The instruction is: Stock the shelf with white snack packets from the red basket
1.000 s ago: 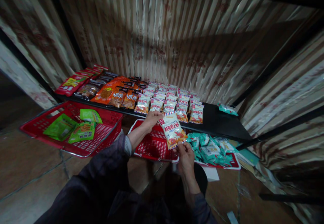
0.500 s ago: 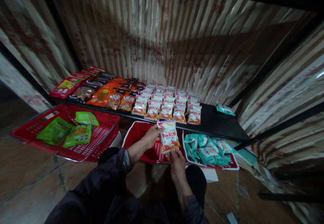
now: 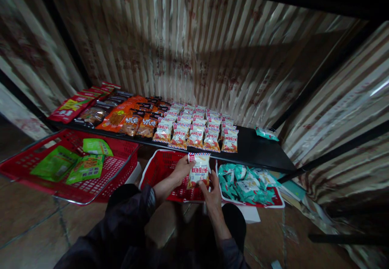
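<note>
Between my two hands is a white and orange snack bag (image 3: 199, 170) with a striped top edge, held over the middle red basket (image 3: 164, 167). My left hand (image 3: 181, 169) grips its upper left side. Lower down on the right, my right hand (image 3: 212, 191) has its thumb on the front of the bag and its fingers along the right edge. Rows of matching snack bags (image 3: 197, 135) stand just beyond on the black shelf (image 3: 258, 151).
Left of these rows lie orange bags (image 3: 120, 117), dark bags (image 3: 94, 113) and red bags (image 3: 71, 107). One teal packet (image 3: 266, 133) sits at the shelf's right end. A left red basket (image 3: 118, 171) holds green packets (image 3: 86, 167); a right basket (image 3: 281, 202) holds teal packets (image 3: 246, 184).
My right hand has shifted from the bag's bottom edge up to its lower right side. The bag has come slightly lower, and the camera view has shifted a little.
</note>
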Demonstrator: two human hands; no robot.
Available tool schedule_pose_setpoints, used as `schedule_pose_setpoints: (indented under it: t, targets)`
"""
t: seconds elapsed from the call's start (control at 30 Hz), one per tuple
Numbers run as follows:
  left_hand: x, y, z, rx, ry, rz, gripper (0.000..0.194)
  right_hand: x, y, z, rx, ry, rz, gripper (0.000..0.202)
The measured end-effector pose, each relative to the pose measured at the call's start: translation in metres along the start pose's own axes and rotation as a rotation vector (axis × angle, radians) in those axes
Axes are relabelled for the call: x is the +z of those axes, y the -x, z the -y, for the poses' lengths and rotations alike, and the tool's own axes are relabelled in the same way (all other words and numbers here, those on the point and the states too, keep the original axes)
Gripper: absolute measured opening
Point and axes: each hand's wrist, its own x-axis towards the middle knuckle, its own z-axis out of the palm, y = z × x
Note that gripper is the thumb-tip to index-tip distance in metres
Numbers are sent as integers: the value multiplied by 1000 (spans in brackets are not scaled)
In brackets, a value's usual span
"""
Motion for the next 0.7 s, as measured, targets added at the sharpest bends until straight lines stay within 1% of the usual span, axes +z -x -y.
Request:
schedule_pose_setpoints:
  t: [0.1,0.2,0.4,0.57,0.7]
  targets:
    - [10,-8,4,15,3,20,34,-2,-13,5,-10,31,35,79]
    - [23,-22,4,44,7,27,31,-2,-32,13,-73,35,50,73]
    - [51,-63,-9,128,0,68,22,2,-88,30,-203,162,-47,66]
    - [67,-91,-16,202,-39,85,16,3,-134,27,-307,266,-96,64]
    - [70,-109,-9,228,-124,54,20,3,-157,17,-361,339,-114,60]
